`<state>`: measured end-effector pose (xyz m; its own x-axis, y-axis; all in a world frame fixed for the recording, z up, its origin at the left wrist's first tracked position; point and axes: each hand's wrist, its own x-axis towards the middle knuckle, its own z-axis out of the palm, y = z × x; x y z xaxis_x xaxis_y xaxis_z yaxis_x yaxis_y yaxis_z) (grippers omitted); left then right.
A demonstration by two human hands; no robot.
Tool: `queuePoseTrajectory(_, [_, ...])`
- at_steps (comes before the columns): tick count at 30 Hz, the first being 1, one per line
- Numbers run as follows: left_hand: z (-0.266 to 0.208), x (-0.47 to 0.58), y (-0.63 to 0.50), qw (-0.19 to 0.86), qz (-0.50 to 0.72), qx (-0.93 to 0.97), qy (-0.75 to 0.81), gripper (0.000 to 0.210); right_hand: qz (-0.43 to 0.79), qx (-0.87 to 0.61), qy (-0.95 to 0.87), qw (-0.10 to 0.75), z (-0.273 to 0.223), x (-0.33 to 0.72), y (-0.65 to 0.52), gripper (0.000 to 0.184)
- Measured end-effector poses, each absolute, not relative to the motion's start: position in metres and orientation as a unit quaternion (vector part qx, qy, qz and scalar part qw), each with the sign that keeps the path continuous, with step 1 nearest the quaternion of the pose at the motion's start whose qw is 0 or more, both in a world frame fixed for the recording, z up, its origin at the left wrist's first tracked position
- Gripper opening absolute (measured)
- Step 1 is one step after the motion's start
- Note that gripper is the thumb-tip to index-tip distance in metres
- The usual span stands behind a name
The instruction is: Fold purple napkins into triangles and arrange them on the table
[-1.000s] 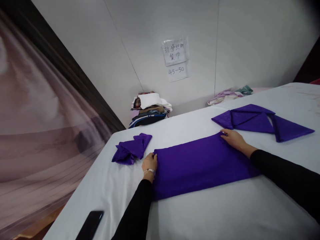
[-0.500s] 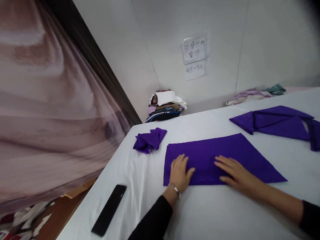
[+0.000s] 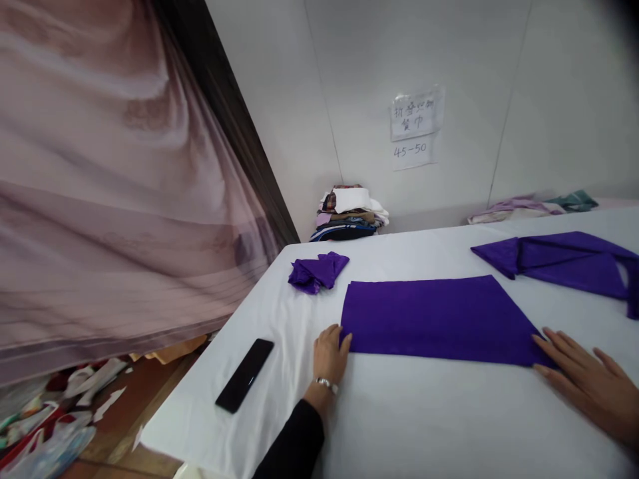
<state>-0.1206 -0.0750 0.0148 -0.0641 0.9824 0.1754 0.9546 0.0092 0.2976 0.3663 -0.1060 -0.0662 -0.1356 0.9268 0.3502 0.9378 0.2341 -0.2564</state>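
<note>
A purple cloth napkin [image 3: 429, 316] lies folded flat on the white-covered table, straight along its near edge and slanting to a point at the right. At its lower left corner is my left hand [image 3: 330, 359], thumb apart from the fingers and resting on the cloth's edge. My right hand [image 3: 586, 376] lies flat with fingers spread, its fingertips touching the pointed right corner. Up and to the left sits a small bundled purple cloth [image 3: 319, 271]. Another purple cloth [image 3: 564, 261], loosely folded into a long shape, lies at the back right.
A black phone [image 3: 244, 376] rests on the white tablecloth [image 3: 424, 419] at the left. Stacked folded cloths [image 3: 349, 216] and a low fabric pile [image 3: 529, 207] stand by the wall. A pink curtain [image 3: 114, 199] hangs at left; a handwritten sign [image 3: 417, 114] is on the wall.
My hands have moved apart from the middle of the napkin, the left to its lower left corner and the right to its right point. The view has shifted left.
</note>
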Motion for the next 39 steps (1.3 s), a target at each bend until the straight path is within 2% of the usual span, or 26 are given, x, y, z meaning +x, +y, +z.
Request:
queuePoseTrajectory(4, [0.028, -0.109, -0.036, 0.036, 0.184, 0.655, 0.732, 0.026, -0.001, -0.594, -0.779, 0.201, -0.066, 0.341, -0.104, 0.062])
queuePoseTrajectory(12, [0.022, -0.090, 0.026, 0.063, 0.143, 0.594, 0.789, 0.024, -0.053, -0.588, -0.794, 0.148, -0.084, 0.336, -0.099, 0.063])
queuePoseTrajectory(21, [0.016, -0.093, 0.032, 0.094, 0.109, 0.557, 0.818, 0.016, -0.059, -0.587, -0.789, 0.169, -0.098, 0.342, -0.098, 0.063])
queuePoseTrajectory(31, [0.016, -0.102, 0.022, 0.085, 0.120, 0.546, 0.825, 0.021, -0.093, -0.577, -0.790, 0.186, -0.106, 0.346, -0.095, 0.062])
queuePoseTrajectory(39, [0.021, -0.084, -0.013, 0.025, 0.168, 0.646, 0.744, 0.043, -0.117, -0.566, -0.800, 0.160, -0.096, 0.343, -0.099, 0.063])
